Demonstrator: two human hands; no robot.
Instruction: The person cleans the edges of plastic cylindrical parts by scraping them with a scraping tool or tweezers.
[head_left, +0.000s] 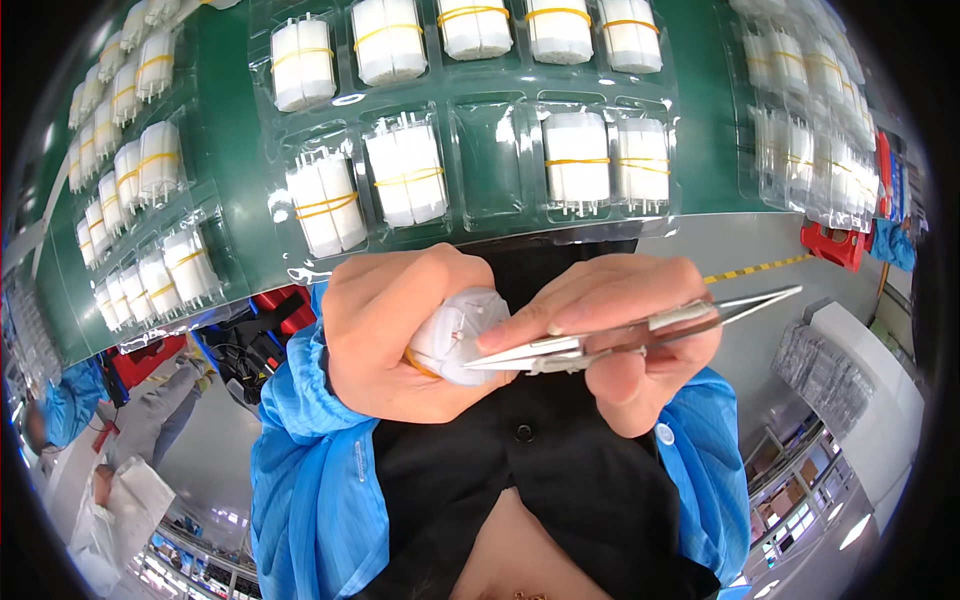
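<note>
My left hand [405, 335] is closed around a white bundle [458, 340] of cylinders, its end turned toward me. Part of a yellow rubber band shows at the bundle's lower left; my fingers hide most of its sides. Between thumb and fingers of my right hand [630, 335] are metal tweezers [540, 355]. Their pointed tips lie over the end of the bundle; whether they touch it I cannot tell. A slim metal end sticks out on the right side of that hand. Some light wrapping shows on the tweezers' grip.
A clear plastic tray [355, 108] of banded white bundles lies ahead on the green table [225, 100]; one front pocket [488, 165] holds none. More filled trays stand left and right. A person in blue [70, 405] is at far left, a red stool-like object [832, 243] at right.
</note>
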